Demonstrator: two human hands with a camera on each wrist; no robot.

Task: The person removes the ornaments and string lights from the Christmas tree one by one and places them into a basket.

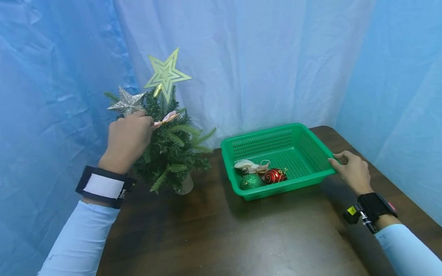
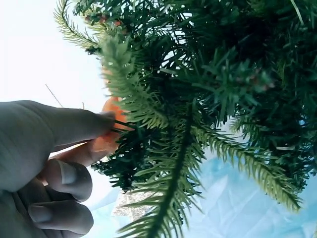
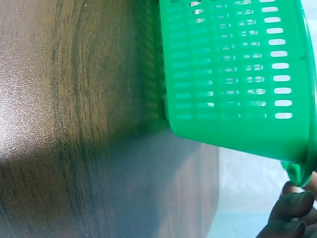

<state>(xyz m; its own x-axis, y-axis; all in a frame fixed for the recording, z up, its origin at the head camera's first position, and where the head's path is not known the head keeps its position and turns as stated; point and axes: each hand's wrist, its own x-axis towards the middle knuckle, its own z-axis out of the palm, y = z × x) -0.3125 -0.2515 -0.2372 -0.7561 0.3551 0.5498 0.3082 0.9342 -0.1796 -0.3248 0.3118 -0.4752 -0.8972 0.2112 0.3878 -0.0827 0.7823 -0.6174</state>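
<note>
Sleeves (image 1: pixel 70 250): Light blue, reaching in from both lower corners over a dark wood table (image 1: pixel 265 241).
Left hand (image 1: pixel 129 137): Thumb and forefinger pinch a thin dark strand (image 2: pixel 124 125) at the tree (image 1: pixel 174 147); what it belongs to cannot be told.
Bow (image 1: pixel 168 117): Pink, against the tree's upper branches, just right of the left hand.
Stars: Silver star (image 1: pixel 126 102) just beyond that hand; gold star (image 1: pixel 166 73) atop the tree.
Right hand (image 1: pixel 354 173): Grips the rim of the green basket (image 1: pixel 308 149) at its near right corner.
Basket contents: Green ball (image 1: pixel 251 181), red ball (image 1: pixel 275 176) and white ornament (image 1: pixel 248 166), clustered near left.
</note>
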